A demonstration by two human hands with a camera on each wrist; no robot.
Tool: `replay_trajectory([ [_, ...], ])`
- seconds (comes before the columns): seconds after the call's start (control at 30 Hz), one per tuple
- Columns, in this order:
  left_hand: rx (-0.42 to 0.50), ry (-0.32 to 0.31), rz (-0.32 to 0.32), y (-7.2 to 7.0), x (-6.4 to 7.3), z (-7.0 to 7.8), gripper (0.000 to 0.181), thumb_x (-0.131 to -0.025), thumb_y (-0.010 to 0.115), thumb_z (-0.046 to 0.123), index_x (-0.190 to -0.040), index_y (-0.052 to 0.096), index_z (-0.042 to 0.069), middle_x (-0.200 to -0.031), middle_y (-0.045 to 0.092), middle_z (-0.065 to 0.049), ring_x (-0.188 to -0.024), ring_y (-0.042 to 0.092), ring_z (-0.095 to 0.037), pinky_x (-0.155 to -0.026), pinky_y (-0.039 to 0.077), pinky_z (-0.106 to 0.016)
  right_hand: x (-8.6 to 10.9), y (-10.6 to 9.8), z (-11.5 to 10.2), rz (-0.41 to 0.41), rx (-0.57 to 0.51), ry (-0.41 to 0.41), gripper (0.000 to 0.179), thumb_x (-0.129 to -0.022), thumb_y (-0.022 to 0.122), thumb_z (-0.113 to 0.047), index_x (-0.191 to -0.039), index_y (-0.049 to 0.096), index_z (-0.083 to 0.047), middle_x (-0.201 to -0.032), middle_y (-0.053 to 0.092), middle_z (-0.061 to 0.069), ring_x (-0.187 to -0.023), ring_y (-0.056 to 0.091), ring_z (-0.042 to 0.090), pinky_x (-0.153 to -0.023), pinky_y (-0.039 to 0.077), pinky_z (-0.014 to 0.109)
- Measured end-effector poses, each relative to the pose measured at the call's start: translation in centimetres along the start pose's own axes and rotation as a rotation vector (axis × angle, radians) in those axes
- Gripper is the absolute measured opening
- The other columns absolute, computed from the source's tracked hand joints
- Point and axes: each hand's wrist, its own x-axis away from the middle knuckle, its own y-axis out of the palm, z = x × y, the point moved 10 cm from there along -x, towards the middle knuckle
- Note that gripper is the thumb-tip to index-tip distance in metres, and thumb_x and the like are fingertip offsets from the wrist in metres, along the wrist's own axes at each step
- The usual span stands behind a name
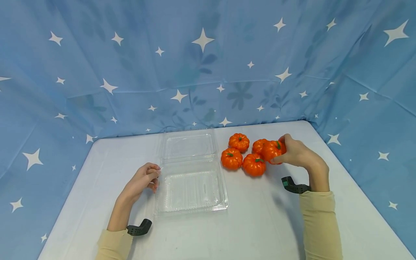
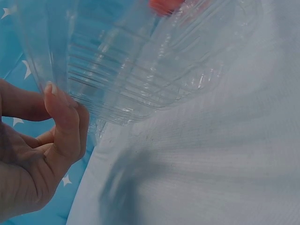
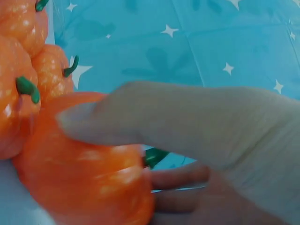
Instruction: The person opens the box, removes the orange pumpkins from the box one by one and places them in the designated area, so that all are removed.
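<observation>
My right hand (image 1: 297,154) holds a small orange toy pumpkin (image 1: 272,151) with a green stem, thumb on one side and fingers on the other. In the right wrist view this pumpkin (image 3: 89,173) fills the lower left, under the thumb. At the left side of an open clear plastic clamshell container (image 1: 194,191), my left hand (image 1: 143,180) pinches the edge between thumb and fingers. The left wrist view shows the container's ribbed wall (image 2: 117,84) tilted up beside the fingertips. The container's lid (image 1: 190,146) lies folded back behind its base.
Several more toy pumpkins (image 1: 232,159) cluster right of the container, close beside the held one. A white cloth covers the table (image 1: 253,224). Blue star-patterned curtains (image 1: 182,65) hang behind it and at both sides.
</observation>
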Motion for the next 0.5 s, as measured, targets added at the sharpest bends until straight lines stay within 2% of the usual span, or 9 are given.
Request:
replay_trajectory([
  [0.23,-0.003,0.003,0.001,0.0,-0.1,0.0,0.037,-0.105,0.047,0.007,-0.135,0.038,-0.014,-0.086,0.057,-0.013,-0.059,0.056,-0.015,-0.054,0.054,-0.033,0.0,0.9,1.4,-0.096,0.043,0.049,0.077,-0.082,0.079,-0.033,-0.132,0.038,0.010,-0.121,0.061,0.025,-0.109,0.058,0.037,-0.089,0.053,0.051],
  [0.5,-0.004,0.005,-0.001,0.0,-0.1,-0.1,0.037,-0.106,0.047,0.007,-0.135,0.038,-0.014,-0.085,0.057,-0.013,-0.059,0.056,-0.015,-0.054,0.055,-0.033,-0.1,1.7,2.5,-0.158,0.056,0.060,0.067,-0.077,0.081,-0.026,-0.122,0.043,0.006,-0.098,0.061,0.011,-0.097,0.055,0.031,-0.078,0.050,0.040],
])
